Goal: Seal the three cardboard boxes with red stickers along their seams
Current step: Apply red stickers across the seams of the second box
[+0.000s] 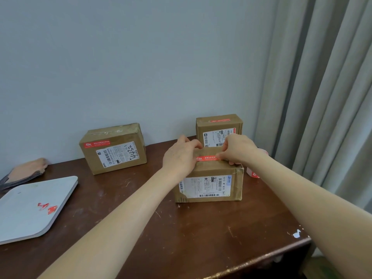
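Three cardboard boxes stand on the dark wooden table (141,208). The near box (209,184) is at centre right, with a red sticker (207,158) lying across its top. My left hand (181,156) rests on the box's top left with fingers curled over the sticker's left end. My right hand (239,150) pinches the sticker's right end. The left box (113,150) by the wall carries a red sticker (97,143) on its front. The far right box (219,129) has a red sticker (219,120) on top.
A white tray (34,206) with red sticker scraps (48,207) lies at the left. A tan pouch (26,172) sits behind it. A roll of red stickers (252,172) shows behind my right forearm. Grey curtains (326,97) hang at the right, past the table's edge.
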The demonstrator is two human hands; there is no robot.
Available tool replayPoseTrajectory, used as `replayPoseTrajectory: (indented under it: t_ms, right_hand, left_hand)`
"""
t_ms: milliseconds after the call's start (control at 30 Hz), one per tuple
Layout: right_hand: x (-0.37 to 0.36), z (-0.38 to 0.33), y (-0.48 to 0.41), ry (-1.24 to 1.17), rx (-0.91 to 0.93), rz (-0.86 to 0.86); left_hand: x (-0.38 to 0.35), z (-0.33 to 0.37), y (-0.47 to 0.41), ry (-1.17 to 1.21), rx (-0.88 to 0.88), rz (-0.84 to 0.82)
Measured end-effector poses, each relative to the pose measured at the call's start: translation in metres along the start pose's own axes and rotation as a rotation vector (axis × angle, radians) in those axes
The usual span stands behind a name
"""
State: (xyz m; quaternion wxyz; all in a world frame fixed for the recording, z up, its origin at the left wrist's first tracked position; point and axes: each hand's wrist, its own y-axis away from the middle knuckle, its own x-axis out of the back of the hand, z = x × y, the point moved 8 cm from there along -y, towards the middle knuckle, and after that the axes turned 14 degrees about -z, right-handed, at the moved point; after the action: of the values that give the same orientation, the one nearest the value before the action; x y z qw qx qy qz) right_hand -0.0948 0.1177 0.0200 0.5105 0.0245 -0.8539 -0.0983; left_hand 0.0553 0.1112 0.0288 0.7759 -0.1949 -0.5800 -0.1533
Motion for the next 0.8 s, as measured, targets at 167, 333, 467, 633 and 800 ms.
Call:
replayPoseTrajectory:
  t_ms: [167, 333, 467, 633, 800]
  right_hand:
    - [0.000, 0.002, -0.001, 0.008, -0.010, 0.008]
    - [0.000, 0.005, -0.004, 0.042, -0.030, 0.030]
    - [0.001, 0.004, -0.008, 0.054, -0.027, 0.039]
    - [0.000, 0.003, -0.006, 0.075, -0.017, 0.027]
    - [0.006, -0.003, 0.008, 0.031, 0.061, 0.109]
  left_hand:
    - [-0.023, 0.014, 0.010, -0.212, -0.177, -0.065]
    - [-0.022, 0.001, 0.019, -0.249, -0.139, -0.051]
    - [-0.020, -0.011, 0.026, -0.261, -0.116, -0.031]
    - [-0.019, -0.009, 0.029, -0.227, -0.126, 0.000]
    - [-0.024, -0.006, 0.031, -0.311, -0.127, -0.041]
